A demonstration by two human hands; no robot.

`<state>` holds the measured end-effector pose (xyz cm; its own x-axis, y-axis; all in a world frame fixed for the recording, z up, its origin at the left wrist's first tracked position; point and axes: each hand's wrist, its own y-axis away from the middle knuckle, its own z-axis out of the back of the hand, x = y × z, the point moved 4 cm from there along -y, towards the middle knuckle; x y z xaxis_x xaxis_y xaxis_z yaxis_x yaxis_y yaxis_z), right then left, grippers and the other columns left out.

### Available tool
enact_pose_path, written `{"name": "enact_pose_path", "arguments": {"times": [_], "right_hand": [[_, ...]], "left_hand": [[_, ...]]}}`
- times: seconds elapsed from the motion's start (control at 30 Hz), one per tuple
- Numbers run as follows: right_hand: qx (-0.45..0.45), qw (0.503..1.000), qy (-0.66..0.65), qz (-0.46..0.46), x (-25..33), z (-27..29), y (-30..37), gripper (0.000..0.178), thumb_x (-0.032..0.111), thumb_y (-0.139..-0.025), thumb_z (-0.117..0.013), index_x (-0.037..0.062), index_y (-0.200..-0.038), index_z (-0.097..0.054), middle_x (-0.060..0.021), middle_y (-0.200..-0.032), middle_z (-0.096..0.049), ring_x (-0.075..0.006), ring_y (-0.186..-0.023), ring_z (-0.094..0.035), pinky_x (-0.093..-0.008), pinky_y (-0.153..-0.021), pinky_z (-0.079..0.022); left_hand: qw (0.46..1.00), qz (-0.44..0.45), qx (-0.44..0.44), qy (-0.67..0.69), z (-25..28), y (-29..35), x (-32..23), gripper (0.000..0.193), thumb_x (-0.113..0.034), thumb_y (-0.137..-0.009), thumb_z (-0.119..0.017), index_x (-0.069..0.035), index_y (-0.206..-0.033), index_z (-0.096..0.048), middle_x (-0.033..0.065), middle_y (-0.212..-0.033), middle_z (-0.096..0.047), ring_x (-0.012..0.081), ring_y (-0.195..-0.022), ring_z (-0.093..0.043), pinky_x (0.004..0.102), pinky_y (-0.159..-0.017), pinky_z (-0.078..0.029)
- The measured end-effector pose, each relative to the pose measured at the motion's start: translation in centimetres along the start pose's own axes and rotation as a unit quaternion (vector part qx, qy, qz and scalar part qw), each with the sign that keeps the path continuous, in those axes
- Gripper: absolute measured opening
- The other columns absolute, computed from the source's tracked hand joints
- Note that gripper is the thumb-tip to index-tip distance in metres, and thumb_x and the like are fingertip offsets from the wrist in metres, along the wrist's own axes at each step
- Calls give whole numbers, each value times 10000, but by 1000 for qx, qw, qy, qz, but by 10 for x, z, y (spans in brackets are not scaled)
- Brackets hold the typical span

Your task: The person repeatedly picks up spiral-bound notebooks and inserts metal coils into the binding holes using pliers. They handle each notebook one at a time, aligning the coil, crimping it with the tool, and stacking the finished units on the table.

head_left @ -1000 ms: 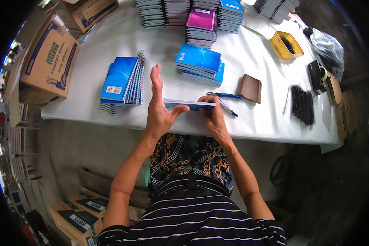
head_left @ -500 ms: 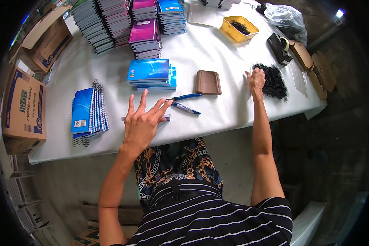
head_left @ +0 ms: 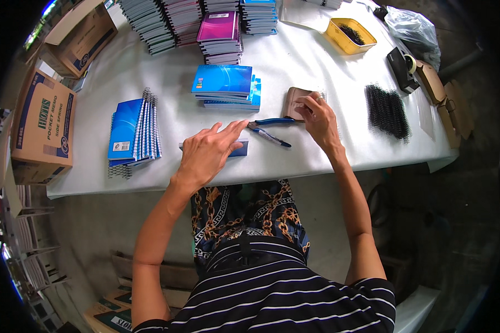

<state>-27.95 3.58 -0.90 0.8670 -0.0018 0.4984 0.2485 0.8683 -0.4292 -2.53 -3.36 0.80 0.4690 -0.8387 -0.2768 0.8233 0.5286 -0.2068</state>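
Note:
My left hand (head_left: pixel 208 152) rests over a small blue notebook (head_left: pixel 239 149) near the table's front edge, fingers stretched out. The hand covers most of that notebook. My right hand (head_left: pixel 320 123) has its fingers pinched above a brown curved block (head_left: pixel 293 103). A thin spiral binding coil shows faintly along this hand, mostly hidden by it. Between the hands lie blue-handled pliers (head_left: pixel 272 121) and a blue-and-white pen (head_left: pixel 272 136). To the right is a pile of black spiral coils (head_left: pixel 388 112).
Blue notebooks (head_left: pixel 222 80) are stacked ahead; coil-bound ones (head_left: pixel 129 133) lie at left. Taller notebook stacks (head_left: pixel 219 28) stand at the back. A yellow tub (head_left: pixel 347 47) holds dark coils. A tape dispenser (head_left: pixel 401 71) stands right. Cardboard boxes (head_left: pixel 43 125) line the left edge.
My right hand has left the pile of coils and moved left to the brown block, fingers now pinched. My left hand's spread fingers have come closer together over the notebook. The view has shifted slightly.

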Motion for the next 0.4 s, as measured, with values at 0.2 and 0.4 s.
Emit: {"name": "enact_pose_path", "arguments": {"times": [0.2,0.4], "right_hand": [[-78,996,-4,40,-60,-3,9,157,18,-899,-585,16,-1053,-611,-182,-989,-573,-350,-899,-606,-424,-765,-500],[-66,982,139,-108,-115,31,-15,255,73,-947,-562,49,-1186,-645,-190,-1038,-615,-314,-937,-630,-403,-809,-511]], "left_hand": [[999,-22,-46,-21,-7,0,2,550,-278,-905,-620,-265,-1429,-453,13,-1282,-630,328,-1131,-623,403,-893,-539],[999,-2,-36,0,-6,1,2,591,-281,-895,-637,-256,-1448,-430,18,-1291,-625,328,-1150,-614,402,-955,-511]]}}
